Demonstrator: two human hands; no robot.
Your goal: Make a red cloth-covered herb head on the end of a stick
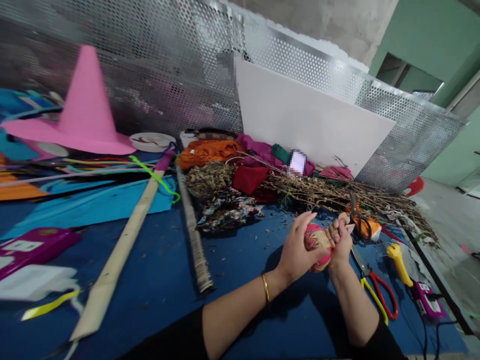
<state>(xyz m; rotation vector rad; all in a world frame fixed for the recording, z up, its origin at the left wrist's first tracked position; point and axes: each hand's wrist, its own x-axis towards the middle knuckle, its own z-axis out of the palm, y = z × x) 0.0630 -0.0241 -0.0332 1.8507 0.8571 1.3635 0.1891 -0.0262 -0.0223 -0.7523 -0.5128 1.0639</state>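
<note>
Over the right half of the blue table, my left hand cups a round bundle of pink and yellow patterned cloth from its left side, thumb across the front. My right hand is closed in a fist at the bundle's right side, where the cloth seems gathered; what exactly lies inside the fist is hidden. A small pale tip sticks out by its fingers. Just past that hand lie dark-handled scissors. Nearer to me on the right are shears with red and yellow handles.
Dried stalks and crumpled cloths line the back, before a white board. A pale stick, a bound straw bundle and a pink pointed hat occupy the left. A yellow-handled glue gun lies far right.
</note>
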